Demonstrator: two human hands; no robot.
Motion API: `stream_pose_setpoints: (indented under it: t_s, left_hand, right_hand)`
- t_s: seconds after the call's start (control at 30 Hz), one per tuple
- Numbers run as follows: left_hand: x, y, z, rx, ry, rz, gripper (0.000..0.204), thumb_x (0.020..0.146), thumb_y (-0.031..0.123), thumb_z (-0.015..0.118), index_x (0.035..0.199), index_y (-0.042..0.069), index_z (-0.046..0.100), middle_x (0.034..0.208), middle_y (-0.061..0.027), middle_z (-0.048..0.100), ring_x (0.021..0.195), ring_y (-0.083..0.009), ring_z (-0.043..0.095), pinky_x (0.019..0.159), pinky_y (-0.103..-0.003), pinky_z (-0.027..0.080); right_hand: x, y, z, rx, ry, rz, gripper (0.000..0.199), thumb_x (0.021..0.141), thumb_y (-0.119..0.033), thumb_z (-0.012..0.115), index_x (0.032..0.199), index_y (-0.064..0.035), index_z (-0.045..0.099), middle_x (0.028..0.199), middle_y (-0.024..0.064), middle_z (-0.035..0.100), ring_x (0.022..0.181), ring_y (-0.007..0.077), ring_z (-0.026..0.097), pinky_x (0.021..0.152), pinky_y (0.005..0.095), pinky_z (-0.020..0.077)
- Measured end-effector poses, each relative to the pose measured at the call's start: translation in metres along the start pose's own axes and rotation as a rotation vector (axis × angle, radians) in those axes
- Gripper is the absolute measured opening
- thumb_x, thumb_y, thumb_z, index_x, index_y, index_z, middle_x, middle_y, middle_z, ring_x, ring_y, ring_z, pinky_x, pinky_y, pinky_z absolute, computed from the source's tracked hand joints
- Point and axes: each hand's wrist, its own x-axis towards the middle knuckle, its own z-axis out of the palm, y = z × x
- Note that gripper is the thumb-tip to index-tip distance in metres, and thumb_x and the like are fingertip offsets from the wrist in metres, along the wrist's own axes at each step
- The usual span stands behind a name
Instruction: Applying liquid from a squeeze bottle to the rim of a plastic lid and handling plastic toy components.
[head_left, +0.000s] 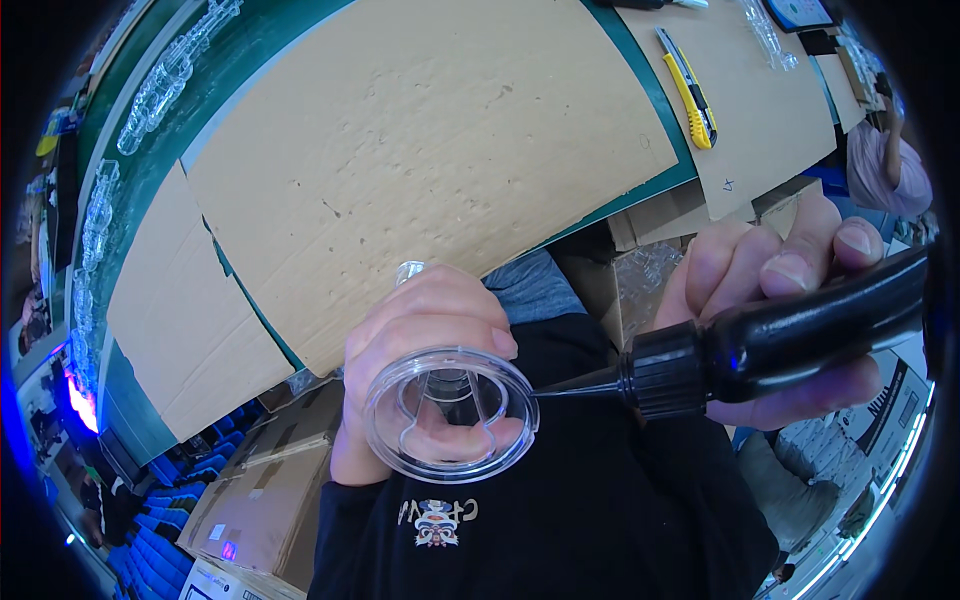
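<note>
My left hand point(425, 310) is closed around a clear plastic piece with a round flanged rim point(452, 470). The wide ring of this piece faces up toward me, and its far end pokes out beyond my knuckles. In my right hand point(770, 260) lies a black squeeze bottle point(800, 340), tilted sideways, with a ribbed collar and a long thin nozzle point(585, 388). The nozzle's tip points left and appears to touch the right side of the clear rim. Whether any liquid comes out is too small to tell.
Cardboard sheets point(430, 130) cover a green table. A yellow utility knife point(690, 95) rests at the far right. Clear plastic parts point(165, 85) line the left edge, near a bright violet light point(82, 402). Cardboard boxes point(265, 480) stand at lower left. Another person point(885, 165) is at far right.
</note>
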Motion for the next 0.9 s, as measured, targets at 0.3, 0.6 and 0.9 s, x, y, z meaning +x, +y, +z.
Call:
stream_pose_setpoints:
  t_s: [0.3, 0.6, 0.9]
  left_hand:
    - [-0.003, -0.002, -0.002, -0.027, 0.028, 0.016, 0.047, 0.049, 0.013, 0.082, 0.092, 0.007, 0.064, 0.084, -0.0067, 0.066, 0.073, -0.0218, 0.059, 0.067, -0.034, 0.048]
    - [-0.002, 0.000, -0.002, -0.018, 0.049, 0.008, 0.047, 0.048, 0.011, 0.080, 0.092, 0.007, 0.064, 0.084, -0.0064, 0.066, 0.073, -0.0212, 0.059, 0.066, -0.033, 0.048]
    - [0.004, 0.000, 0.000, -0.062, 0.069, 0.000, 0.050, 0.045, 0.011, 0.079, 0.093, 0.007, 0.064, 0.081, -0.0068, 0.066, 0.072, -0.0206, 0.059, 0.066, -0.032, 0.048]
  right_hand:
    - [-0.006, -0.007, 0.000, 0.061, -0.024, 0.042, 0.051, 0.088, -0.037, 0.063, 0.124, -0.0058, 0.044, 0.094, 0.0109, 0.063, 0.046, 0.0110, 0.051, 0.036, 0.0218, 0.0355]
    - [-0.007, -0.002, 0.001, 0.142, -0.046, 0.092, 0.050, 0.088, -0.035, 0.063, 0.124, -0.0056, 0.045, 0.094, 0.0110, 0.062, 0.046, 0.0107, 0.050, 0.036, 0.0219, 0.0343]
    - [0.000, 0.004, -0.001, 0.202, -0.072, 0.127, 0.049, 0.088, -0.034, 0.063, 0.124, -0.0053, 0.045, 0.094, 0.0110, 0.062, 0.047, 0.0103, 0.048, 0.037, 0.0221, 0.0331]
